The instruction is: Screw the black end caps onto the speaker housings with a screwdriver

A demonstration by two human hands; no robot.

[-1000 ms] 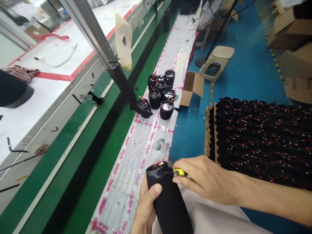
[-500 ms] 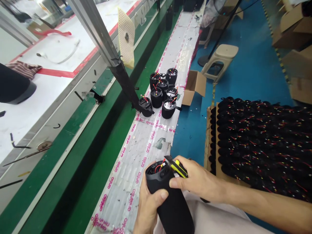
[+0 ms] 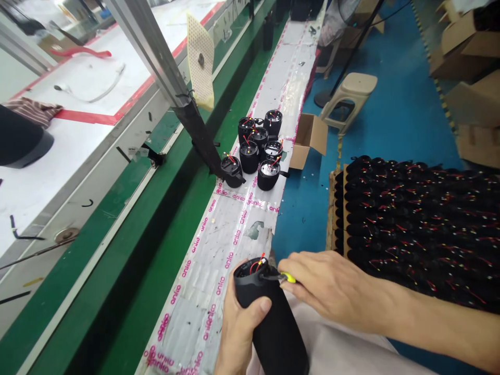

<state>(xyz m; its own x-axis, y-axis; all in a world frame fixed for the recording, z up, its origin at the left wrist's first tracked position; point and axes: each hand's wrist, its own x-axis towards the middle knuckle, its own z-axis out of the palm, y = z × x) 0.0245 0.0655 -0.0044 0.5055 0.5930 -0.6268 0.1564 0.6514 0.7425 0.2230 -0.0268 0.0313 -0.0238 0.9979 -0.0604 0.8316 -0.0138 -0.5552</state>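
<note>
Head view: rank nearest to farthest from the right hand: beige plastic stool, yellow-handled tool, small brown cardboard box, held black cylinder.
1. Yellow-handled tool: gripped in the right hand.
2. Black cylinder: just left, in the left hand.
3. Small brown cardboard box: well ahead.
4. Beige plastic stool: farthest, ahead and right.

Room ahead, blocked farther on

Between the held cylinder (image 3: 279,328) and the standing cylinders (image 3: 249,160), the taped board (image 3: 205,291) gives a hand open passage. That cluster then fills most of its width, the slanting post (image 3: 197,133) close at its left; nearer, the right hand (image 3: 332,284) blocks the held cylinder's right side
</note>
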